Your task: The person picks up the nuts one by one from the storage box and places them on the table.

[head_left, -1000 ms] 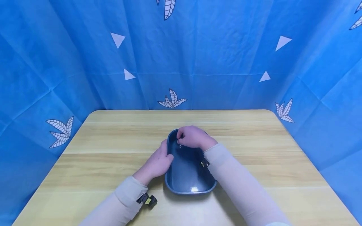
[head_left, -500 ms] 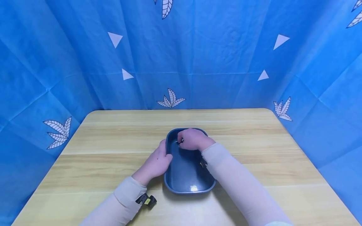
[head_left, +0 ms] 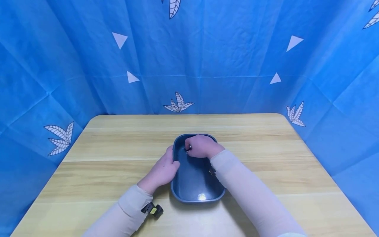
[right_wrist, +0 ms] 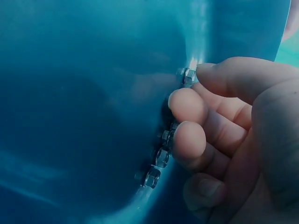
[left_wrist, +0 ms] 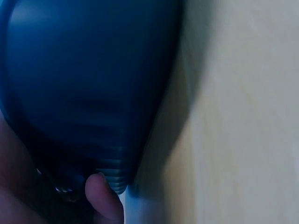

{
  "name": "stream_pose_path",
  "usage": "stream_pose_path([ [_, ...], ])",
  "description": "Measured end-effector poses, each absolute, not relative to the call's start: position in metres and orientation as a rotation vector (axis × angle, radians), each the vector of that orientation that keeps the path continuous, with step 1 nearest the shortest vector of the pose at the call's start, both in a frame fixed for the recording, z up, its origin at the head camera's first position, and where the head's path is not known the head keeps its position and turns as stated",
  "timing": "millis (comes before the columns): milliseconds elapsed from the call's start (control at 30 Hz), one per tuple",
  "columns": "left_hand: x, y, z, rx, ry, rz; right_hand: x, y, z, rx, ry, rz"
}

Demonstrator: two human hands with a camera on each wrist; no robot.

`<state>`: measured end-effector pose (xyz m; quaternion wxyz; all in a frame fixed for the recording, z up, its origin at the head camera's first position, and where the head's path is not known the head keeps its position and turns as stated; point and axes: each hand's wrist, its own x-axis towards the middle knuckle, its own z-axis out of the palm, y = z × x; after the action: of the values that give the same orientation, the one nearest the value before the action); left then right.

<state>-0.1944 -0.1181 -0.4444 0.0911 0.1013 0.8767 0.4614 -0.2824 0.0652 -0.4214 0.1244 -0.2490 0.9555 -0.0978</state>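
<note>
- We see several small, shiny silver hexagonal metal fasteners (right_wrist: 162,158) lined up inside a deep, glossy blue, rounded rectangular tray (head_left: 195,181), near its far end.
- Our right hand (head_left: 202,146) reaches in, fingers curled and touching the fasteners; we cannot tell whether any are gripped.
- Our left hand (head_left: 163,169) holds the tray's side, thumb over the rim.
- Beneath lies a pale wood-grain desk (head_left: 272,158).

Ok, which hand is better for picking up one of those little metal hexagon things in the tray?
Probably the right hand: its fingertips are close by the metal hex fasteners inside the blue tray. The left hand grips the tray's side, away from them.
</note>
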Motion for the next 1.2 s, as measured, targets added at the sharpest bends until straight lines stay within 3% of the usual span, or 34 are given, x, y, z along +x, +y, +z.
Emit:
stream_pose_path([
  [1200, -0.1949, -0.1189, -0.4445, 0.300, 2.556, 1.385, -0.2812, 0.0658, -0.4213, -0.797, 2.748, -0.196],
])
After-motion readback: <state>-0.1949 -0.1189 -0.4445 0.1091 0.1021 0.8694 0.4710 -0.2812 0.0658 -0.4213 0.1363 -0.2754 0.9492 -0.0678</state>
